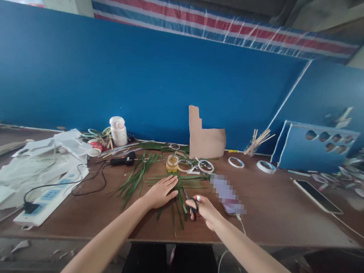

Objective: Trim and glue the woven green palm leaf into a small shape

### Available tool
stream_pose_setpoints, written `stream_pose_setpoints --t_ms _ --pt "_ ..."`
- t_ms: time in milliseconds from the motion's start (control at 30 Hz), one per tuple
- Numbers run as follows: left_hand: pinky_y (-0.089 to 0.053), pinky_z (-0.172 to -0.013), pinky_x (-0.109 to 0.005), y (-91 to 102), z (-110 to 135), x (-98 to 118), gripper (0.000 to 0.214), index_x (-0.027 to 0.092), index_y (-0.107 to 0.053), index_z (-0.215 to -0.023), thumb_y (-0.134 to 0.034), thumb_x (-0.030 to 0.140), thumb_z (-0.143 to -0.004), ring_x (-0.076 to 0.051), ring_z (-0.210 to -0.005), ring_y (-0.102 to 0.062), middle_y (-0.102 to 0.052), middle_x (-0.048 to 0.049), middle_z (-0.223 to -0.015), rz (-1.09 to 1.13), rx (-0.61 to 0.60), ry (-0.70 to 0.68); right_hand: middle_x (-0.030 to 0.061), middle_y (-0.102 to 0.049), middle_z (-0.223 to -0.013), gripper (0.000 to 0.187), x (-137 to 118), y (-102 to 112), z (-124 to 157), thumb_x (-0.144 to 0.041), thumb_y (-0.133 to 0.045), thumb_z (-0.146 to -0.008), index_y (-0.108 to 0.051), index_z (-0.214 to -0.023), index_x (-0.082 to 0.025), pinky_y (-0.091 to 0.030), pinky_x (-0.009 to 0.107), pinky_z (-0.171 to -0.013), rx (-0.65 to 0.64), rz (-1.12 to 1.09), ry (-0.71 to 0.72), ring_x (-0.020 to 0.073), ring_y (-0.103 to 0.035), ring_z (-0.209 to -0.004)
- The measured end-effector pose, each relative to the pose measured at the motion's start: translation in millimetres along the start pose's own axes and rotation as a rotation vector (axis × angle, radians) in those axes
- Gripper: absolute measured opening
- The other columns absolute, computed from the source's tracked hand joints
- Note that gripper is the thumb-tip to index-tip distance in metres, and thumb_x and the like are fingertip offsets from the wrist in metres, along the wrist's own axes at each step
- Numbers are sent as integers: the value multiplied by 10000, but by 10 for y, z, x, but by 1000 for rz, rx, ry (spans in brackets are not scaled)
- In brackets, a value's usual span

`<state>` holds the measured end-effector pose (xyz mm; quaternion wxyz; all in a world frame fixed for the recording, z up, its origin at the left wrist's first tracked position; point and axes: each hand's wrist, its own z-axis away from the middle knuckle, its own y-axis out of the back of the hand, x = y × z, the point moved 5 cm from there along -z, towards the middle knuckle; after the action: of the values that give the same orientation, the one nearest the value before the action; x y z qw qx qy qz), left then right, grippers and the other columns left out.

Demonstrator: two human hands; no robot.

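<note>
Long, thin green leaves [140, 173] lie fanned on the brown surface [274, 214]. Left grip [161, 192] — spread flat on them. Right grip [205, 211], at 3 o'clock, pinches black scissors [193, 207].

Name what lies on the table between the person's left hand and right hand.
In the head view, green leaf strips lie between the flat left hand and the right hand, whose black-handled scissors point in over them.

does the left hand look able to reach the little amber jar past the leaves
Probably yes. The left hand lies flat and empty on the green leaves; the amber jar stands just beyond its fingertips, only leaves between. The right hand, holding scissors, is off to the side.
</note>
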<state>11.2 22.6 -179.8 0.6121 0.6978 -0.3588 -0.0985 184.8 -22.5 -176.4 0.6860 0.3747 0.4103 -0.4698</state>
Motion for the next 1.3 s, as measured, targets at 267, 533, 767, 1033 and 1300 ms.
stream_pose_setpoints --t_ms 267,533,767,1033,1300 --pt "-303 -1065 -410 214 37 -135 330 202 -615 -1130 -425 285 -873 -185 -1112 -558 -627 -52 -1189 -13 178 139 -35 -581 -503 188 -6 2 -31 -303 -602 -716 -477 -749 -167 -390 225 -512 -17 -1 -19 103 -534 -411" --pt "-376 -995 -388 258 23 -119 289 218 -651 -1073 -487 271 -841 -194 -1060 -587 -655 -29 -1142 -4 193 153 -38 -572 -470 159 35 -3 -90 -272 -581 -734 -462 -754 -168 -400 221 -503 6 4 12 105 -541 -399" --pt "-406 -964 -374 239 26 -109 292 219 -658 -1073 -489 246 -837 -196 -1062 -580 -656 -36 -1136 -18 226 133 -42 -568 -472 154 8 -19 -68 -257 -580 -734 -450 -745 -175 -390 206 -470 16 12 1 108 -547 -401" --pt "-388 -995 -376 191 12 -18 337 250 -630 -1137 -426 237 -869 -189 -1131 -545 -625 -18 -1193 -10 134 34 -34 -572 -488 167 -15 -24 -40 -274 -576 -750 -447 -721 -172 -391 208 -477 24 7 13 105 -547 -397" --pt "-394 -996 -380 194 8 -10 372 257 -620 -1156 -412 198 -853 -192 -1147 -533 -610 -14 -1214 -11 110 35 -24 -586 -502 166 -34 -27 -40 -286 -572 -757 -454 -731 -172 -409 218 -492 14 25 -19 115 -562 -419"
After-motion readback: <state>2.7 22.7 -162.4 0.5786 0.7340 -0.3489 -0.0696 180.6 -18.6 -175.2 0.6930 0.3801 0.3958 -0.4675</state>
